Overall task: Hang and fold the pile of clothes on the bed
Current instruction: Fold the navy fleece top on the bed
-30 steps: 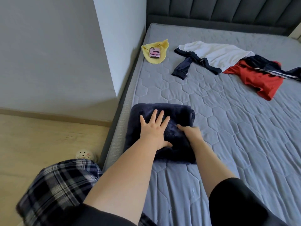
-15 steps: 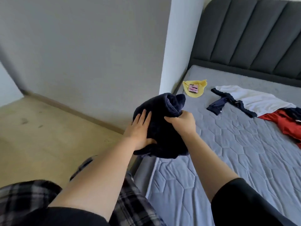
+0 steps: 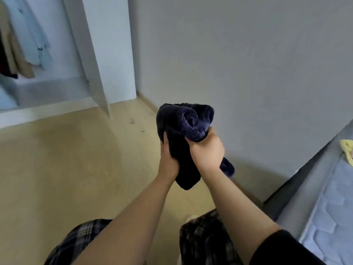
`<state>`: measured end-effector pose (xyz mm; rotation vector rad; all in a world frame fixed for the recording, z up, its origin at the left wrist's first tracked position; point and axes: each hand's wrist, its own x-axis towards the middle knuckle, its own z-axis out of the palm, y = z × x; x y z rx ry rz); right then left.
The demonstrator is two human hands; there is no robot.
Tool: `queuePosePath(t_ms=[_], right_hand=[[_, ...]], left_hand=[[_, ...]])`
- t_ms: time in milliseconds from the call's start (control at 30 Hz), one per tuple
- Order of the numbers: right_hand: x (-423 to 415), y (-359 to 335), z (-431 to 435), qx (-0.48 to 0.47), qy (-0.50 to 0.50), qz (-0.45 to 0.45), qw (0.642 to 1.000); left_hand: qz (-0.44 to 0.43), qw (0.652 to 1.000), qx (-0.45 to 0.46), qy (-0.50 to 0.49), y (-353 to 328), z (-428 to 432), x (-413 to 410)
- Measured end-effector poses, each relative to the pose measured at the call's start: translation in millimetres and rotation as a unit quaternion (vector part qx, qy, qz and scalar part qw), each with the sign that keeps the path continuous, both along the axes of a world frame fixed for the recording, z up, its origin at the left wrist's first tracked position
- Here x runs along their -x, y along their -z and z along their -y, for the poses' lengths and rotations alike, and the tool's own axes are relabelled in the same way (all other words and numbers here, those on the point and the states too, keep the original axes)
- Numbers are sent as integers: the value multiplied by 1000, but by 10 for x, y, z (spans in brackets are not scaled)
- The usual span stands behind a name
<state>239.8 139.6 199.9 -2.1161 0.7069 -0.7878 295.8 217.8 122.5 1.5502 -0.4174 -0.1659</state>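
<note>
Far left of the folded navy garment point(image 3: 183, 131), pale clothes point(image 3: 28, 35) are seen hanging inside an open wardrobe point(image 3: 91, 54). The garment, a thick, plush dark-blue bundle with its layers rolled at the top, is held in the air above the wooden floor point(image 3: 76, 159), clear of the bed. The left hand point(image 3: 169, 161) is pressed against its left side, fingers wrapped around it. The right hand point(image 3: 207, 152) is clenched on its right edge. Right of the garment, the bed point(image 3: 328, 217) is seen, with a yellow cloth point(image 3: 346, 150) on it.
</note>
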Motion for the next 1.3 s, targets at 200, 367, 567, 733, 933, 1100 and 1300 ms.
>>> queuePosePath(t_ms=[200, 367, 567, 733, 933, 1100, 1300], right_hand=[[-980, 627, -554, -89, -66, -76, 991], [-1428, 1190, -528, -217, -56, -121, 967], [-1862, 1646, -609, -285, -25, -259, 923], [-2063, 1849, -780, -339, -10, -296, 893], [-2231, 1871, -933, -518, 64, -285, 804], [-2247, 1532, -991, -579, 112, -289, 754], [-2467, 349, -1104, -616, 102, -309, 718]], left_hand=[[-357, 881, 280, -133, 540, -498, -806], [-419, 861, 140, -251, 1014, -560, -1203], [-442, 842, -39, -305, 1442, -550, -1419], [-473, 808, -87, -342, 1544, -687, -1618], [-436, 825, -204, -295, 1417, -935, -1884], [-418, 832, -277, -238, 964, -1049, -1943], [-378, 842, -359, -140, -300, -1268, -2288]])
